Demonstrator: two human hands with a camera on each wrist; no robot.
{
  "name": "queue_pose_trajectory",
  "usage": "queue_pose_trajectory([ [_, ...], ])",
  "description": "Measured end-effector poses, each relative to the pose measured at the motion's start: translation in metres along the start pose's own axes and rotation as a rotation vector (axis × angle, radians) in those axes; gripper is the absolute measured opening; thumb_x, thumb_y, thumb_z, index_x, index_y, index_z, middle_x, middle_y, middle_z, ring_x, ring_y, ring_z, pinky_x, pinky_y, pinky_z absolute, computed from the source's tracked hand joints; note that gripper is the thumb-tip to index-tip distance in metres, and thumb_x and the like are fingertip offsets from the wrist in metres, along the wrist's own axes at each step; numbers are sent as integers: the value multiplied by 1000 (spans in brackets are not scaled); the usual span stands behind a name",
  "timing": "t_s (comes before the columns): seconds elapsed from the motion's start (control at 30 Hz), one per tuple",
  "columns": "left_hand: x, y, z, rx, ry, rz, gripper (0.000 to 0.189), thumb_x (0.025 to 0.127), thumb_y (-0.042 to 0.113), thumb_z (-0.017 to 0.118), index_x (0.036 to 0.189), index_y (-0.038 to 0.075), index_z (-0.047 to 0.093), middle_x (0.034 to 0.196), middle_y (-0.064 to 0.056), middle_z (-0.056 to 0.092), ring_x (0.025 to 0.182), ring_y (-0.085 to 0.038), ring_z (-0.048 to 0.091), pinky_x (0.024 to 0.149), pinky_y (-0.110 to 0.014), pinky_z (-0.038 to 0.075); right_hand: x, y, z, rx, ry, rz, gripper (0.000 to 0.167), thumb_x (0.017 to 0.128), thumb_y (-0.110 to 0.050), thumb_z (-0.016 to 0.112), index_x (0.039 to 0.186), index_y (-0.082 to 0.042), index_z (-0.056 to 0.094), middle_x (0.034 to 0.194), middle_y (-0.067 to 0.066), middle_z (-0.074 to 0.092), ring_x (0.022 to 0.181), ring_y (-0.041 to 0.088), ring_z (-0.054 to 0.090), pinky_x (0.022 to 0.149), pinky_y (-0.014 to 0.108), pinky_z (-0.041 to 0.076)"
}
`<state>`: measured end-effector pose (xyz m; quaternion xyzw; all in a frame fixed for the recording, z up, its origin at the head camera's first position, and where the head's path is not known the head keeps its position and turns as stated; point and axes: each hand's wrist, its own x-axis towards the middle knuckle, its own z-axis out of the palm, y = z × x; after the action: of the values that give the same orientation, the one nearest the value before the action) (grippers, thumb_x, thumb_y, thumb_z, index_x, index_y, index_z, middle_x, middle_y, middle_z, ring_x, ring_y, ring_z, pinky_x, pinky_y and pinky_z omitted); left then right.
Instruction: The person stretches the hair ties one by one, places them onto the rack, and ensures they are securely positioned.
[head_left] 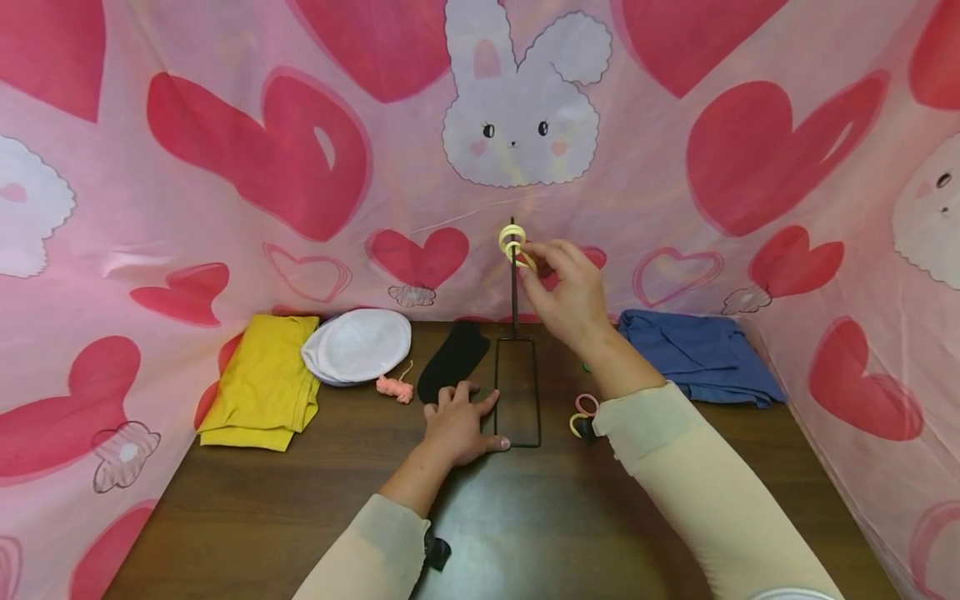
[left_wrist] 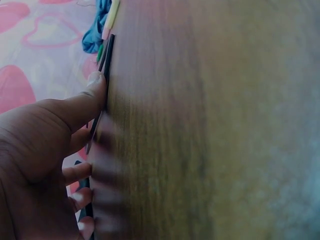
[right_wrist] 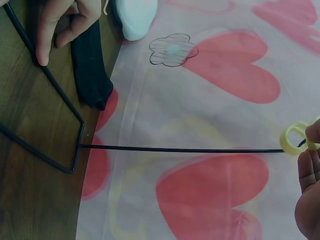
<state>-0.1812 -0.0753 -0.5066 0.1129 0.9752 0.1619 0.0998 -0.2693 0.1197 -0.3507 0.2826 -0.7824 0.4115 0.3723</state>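
Observation:
A black wire stand (head_left: pixel 539 392) has a rectangular base on the table and a tall upright rod (right_wrist: pixel 200 150). My left hand (head_left: pixel 456 423) spreads over the base's left side; thumb and index finger press on the wire, also seen in the left wrist view (left_wrist: pixel 37 135). The other fingertips lie by the near end of a black sock (head_left: pixel 459 354). My right hand (head_left: pixel 572 292) is at the rod's top and pinches a yellow ring (right_wrist: pixel 291 137) between thumb and fingers. Another yellow ring (head_left: pixel 512 232) is around the top; whether they touch is unclear.
Left of the sock are a folded yellow cloth (head_left: pixel 262 383), a white cap (head_left: pixel 367 346) and a coral yarn bundle (head_left: pixel 395 388). A folded blue cloth (head_left: pixel 697 358) lies back right. A pink ring (head_left: pixel 588 397) and others sit beside my right sleeve. Heart-printed fabric (head_left: pixel 420 267) walls the table.

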Motion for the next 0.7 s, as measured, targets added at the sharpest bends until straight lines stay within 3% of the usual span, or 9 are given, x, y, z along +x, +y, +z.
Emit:
queue_pose_trajectory([
  [0.4,-2,0,1,3,10,15,87,79,69,78,156,38,49,157,-7,37,139,-39,32,96,-61,32,6,6,7,4,14,50,24,89,-2,76,113,-1,77,106,12,69,87,22,69,78,38,58],
  [0.7,-1,2,1,0,6,1,88,79,68,78,156,38,48,158,-6,37,139,-38,32,97,-60,31,-8,10,-2,15,27,41,31,85,6,76,115,2,75,109,15,67,87,25,70,80,40,57],
])
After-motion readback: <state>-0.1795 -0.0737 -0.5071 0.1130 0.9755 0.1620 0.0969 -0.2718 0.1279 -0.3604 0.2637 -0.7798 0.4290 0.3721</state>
